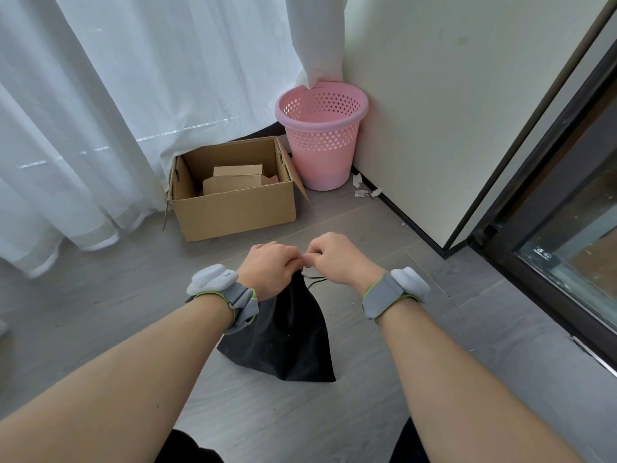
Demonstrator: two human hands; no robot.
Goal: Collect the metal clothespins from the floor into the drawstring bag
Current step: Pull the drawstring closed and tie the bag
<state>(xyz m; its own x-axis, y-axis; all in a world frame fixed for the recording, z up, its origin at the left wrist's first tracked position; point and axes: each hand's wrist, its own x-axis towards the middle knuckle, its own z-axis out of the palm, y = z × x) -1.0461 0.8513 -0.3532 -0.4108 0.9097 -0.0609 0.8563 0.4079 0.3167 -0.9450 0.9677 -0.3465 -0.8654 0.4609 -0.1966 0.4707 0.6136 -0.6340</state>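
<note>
Pinching the gathered neck of the black drawstring bag (pixel 283 332), both hands meet at its top — left hand (pixel 272 267) closed around the bunched mouth, right hand (pixel 337 259) curled, fingertips nipping what looks like the cord (pixel 315 281) just beside the left knuckles. The cord's exact run inside the grip is hidden. The bag hangs from the hands, its lower corner resting on the grey floor (pixel 384 379), directly under and slightly nearer the person than the two hands, between the forearms. No metal clothespins show anywhere on the floor in view, so they are probably already inside — judged late stage, closing the mouth. Handling: thin soft cloth, limp, no stiffness of its own; it sags into a wedge, which suggests some weight at the bottom, though contents cannot be seen. Loose metal pins would shift and clump, so the load swings. Best hold is the cinched neck or the cords, not the body — cloth there would slide over the pins. The cord is thin, needs a fingertip pinch, and could slip if pulled one-handed. Beyond: cardboard box (pixel 233 192), pink wastebasket (pixel 322 135), white curtain (pixel 117 95) — all well apart from the bag.
</note>
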